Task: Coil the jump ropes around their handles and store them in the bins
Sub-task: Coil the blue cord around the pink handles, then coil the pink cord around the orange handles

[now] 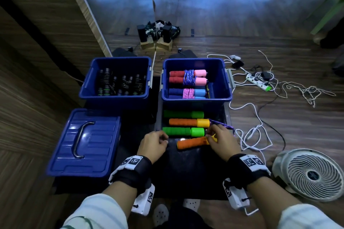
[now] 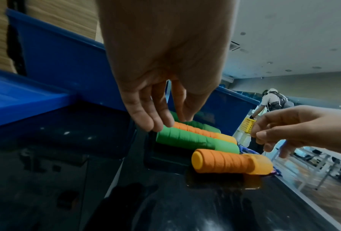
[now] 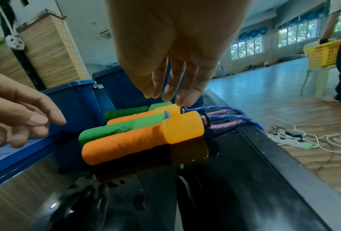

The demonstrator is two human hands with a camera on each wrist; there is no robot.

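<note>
My left hand hovers just left of centre in the head view, fingers loosely curled and holding nothing; in the left wrist view the fingertips hang right over the near end of a green handle, and I cannot tell whether they touch it. My right hand sits just right of centre, fingers relaxed and pointing down over the yellow cap end of the nearest orange handle. From the right wrist view the fingertips come down beside the rope ends, gripping nothing that I can see.

Four handles lie side by side on the dark mat at mid-frame: green farthest, then orange, green, and the nearest orange one slightly askew. Blue and pink ropes trail loose from their cap ends toward the right edge of the mat.

Just above the handles stands the right bin, holding two coiled pairs, red-pink and blue. The left bin, at centre left, holds black ropes. A blue lid lies at lower left. A fan is at lower right, white cables at the right.
</note>
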